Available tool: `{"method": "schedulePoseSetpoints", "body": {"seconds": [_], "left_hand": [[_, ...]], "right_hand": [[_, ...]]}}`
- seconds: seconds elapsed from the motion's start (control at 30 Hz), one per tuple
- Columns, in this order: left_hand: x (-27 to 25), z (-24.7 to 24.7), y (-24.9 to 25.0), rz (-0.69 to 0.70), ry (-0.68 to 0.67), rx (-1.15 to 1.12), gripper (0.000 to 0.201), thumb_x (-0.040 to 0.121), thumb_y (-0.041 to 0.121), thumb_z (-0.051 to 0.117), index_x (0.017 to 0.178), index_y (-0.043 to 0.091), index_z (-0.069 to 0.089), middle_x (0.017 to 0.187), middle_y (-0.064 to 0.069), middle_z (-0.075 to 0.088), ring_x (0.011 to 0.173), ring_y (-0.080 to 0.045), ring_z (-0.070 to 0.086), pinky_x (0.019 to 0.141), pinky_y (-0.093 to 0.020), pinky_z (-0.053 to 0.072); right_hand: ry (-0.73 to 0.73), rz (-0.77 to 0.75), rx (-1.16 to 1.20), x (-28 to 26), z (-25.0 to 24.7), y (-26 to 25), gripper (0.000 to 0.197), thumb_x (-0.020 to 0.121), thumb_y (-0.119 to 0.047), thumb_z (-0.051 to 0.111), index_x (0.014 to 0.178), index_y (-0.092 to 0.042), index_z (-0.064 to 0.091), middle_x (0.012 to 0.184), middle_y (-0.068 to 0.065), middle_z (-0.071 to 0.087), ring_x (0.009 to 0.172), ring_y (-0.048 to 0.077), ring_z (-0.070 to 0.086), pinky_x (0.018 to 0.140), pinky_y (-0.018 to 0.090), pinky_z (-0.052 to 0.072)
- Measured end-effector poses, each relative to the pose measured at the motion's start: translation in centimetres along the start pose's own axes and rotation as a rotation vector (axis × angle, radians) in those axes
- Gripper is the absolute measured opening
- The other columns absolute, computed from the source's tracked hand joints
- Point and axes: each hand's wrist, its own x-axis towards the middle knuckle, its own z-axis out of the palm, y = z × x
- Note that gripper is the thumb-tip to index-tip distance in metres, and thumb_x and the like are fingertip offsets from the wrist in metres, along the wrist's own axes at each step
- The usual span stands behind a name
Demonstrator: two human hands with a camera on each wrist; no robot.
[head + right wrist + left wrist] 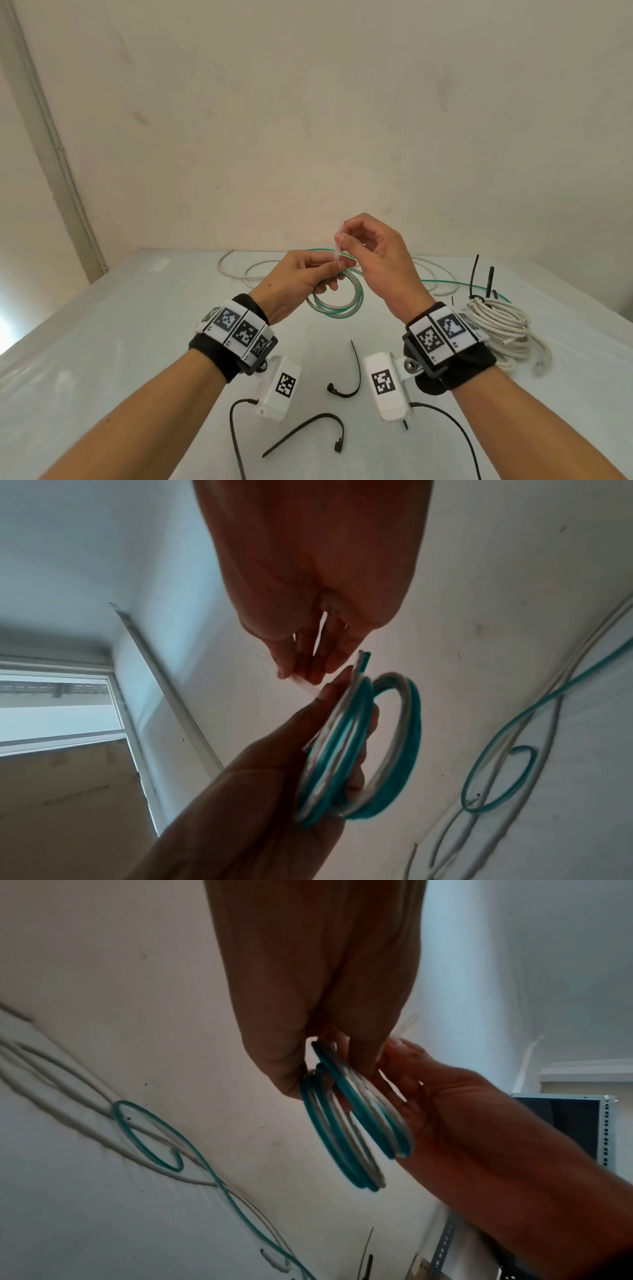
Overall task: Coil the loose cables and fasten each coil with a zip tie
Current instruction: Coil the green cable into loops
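A green-and-clear cable coil (320, 297) is held above a pale table (102, 342) in the left hand's (291, 277) closed grip. A translucent zip tie (337, 251) is pinched by the right hand (373, 260). Black zip ties (346, 373) are scattered on the table, backed by a scuffed cream wall (308, 120).

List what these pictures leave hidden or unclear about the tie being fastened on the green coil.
- Head view: whether the pale zip tie is locked round the green-and-clear coil; the left hand and right hand cover its head.
- Left wrist view: only a blurred end of the tie shows behind the fingers.
- Right wrist view: the tie is motion-blurred where it meets the coil.
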Motion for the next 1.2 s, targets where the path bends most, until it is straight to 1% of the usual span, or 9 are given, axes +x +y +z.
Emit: {"method": "schedulePoseSetpoints", "body": {"seconds": [0.1,0.27,0.4,0.57,0.73,0.9,1.0,1.1,1.2], "left_hand": [[0.4,0.0,0.5,-0.019,0.0,-0.001,0.024,0.099,0.011,0.066,0.117,-0.003,0.074,0.092,-0.008,0.069,0.072,-0.009,0.059,0.066,-0.02,0.04],[0.9,-0.6,1.1,-0.091,0.011,-0.131,0.024,0.097,-0.005,0.06,0.117,-0.018,0.065,0.083,-0.011,0.067,0.071,-0.008,0.065,0.064,-0.016,0.047],[1.8,-0.9,0.7,-0.105,0.14,-0.191,0.031,0.095,-0.01,0.061,0.124,-0.023,0.058,0.086,-0.018,0.07,0.07,-0.011,0.069,0.063,-0.016,0.052],[2.1,0.9,-0.2,-0.114,0.114,-0.032,0.02,0.103,-0.004,0.053,0.108,-0.012,0.07,0.077,-0.009,0.07,0.069,-0.008,0.061,0.063,-0.015,0.046],[2.7,3.7,0.2,-0.092,0.145,0.225,0.03,0.108,0.005,0.042,0.123,-0.011,0.062,0.089,-0.013,0.061,0.073,-0.012,0.054,0.063,-0.02,0.042],[1.8,6.6,1.0,-0.137,0.042,0.288,0.011,0.109,0.036,0.047,0.103,0.03,0.055,0.111,-0.003,0.061,0.1,-0.017,0.062,0.089,-0.037,0.052],[1.8,6.3,1.0,-0.163,0.013,0.239,0.032,0.108,0.04,0.047,0.121,0.014,0.061,0.121,-0.014,0.068,0.108,-0.025,0.068,0.092,-0.039,0.056],[1.7,5.4,1.0,-0.197,0.024,0.106,0.042,0.109,0.035,0.049,0.123,0.0,0.066,0.11,-0.02,0.074,0.094,-0.024,0.071,0.078,-0.033,0.057],[1.7,4.7,0.6,-0.205,0.017,0.087,0.042,0.11,0.032,0.047,0.116,-0.001,0.073,0.102,-0.014,0.075,0.09,-0.019,0.072,0.076,-0.029,0.056]], "right_hand": [[0.014,0.007,-0.037,0.7,-0.7,0.2,0.006,0.097,-0.009,0.069,0.098,-0.004,0.067,0.093,0.018,0.071,0.083,0.015,0.068,0.073,0.02,0.055],[-0.125,0.125,-0.354,0.7,-2.0,2.2,0.015,0.095,-0.036,0.072,0.1,-0.022,0.076,0.094,-0.008,0.078,0.093,0.009,0.072,0.094,0.035,0.056],[-0.166,0.189,-0.343,0.0,-2.8,2.9,0.015,0.097,-0.023,0.069,0.104,-0.016,0.08,0.091,0.009,0.079,0.092,0.025,0.076,0.085,0.042,0.063],[-0.098,0.122,-0.59,-0.3,-3.1,3.4,0.055,0.096,-0.023,0.069,0.148,-0.029,0.053,0.096,-0.005,0.077,0.074,0.015,0.076,0.088,0.032,0.059],[-0.088,0.103,-0.77,-0.2,-4.1,4.2,0.02,0.096,-0.027,0.063,0.106,-0.029,0.08,0.073,-0.003,0.075,0.089,0.024,0.07,0.085,0.039,0.058],[0.026,0.146,-0.815,-0.2,-7.6,3.4,0.022,0.098,-0.022,0.062,0.104,-0.022,0.083,0.079,0.005,0.078,0.08,0.026,0.072,0.083,0.038,0.059],[0.175,0.264,-0.906,-0.1,-12.0,4.0,0.023,0.097,-0.02,0.06,0.103,-0.018,0.083,0.084,0.014,0.076,0.085,0.035,0.071,0.082,0.041,0.06],[0.327,0.468,-1.005,-0.7,-16.9,4.7,0.024,0.093,-0.013,0.056,0.097,-0.009,0.08,0.094,0.023,0.07,0.083,0.04,0.067,0.077,0.038,0.057],[0.414,0.663,-1.084,-2.0,-20.2,5.2,0.021,0.092,-0.008,0.058,0.107,0.003,0.068,0.116,0.031,0.062,0.102,0.048,0.063,0.085,0.044,0.054]]}}
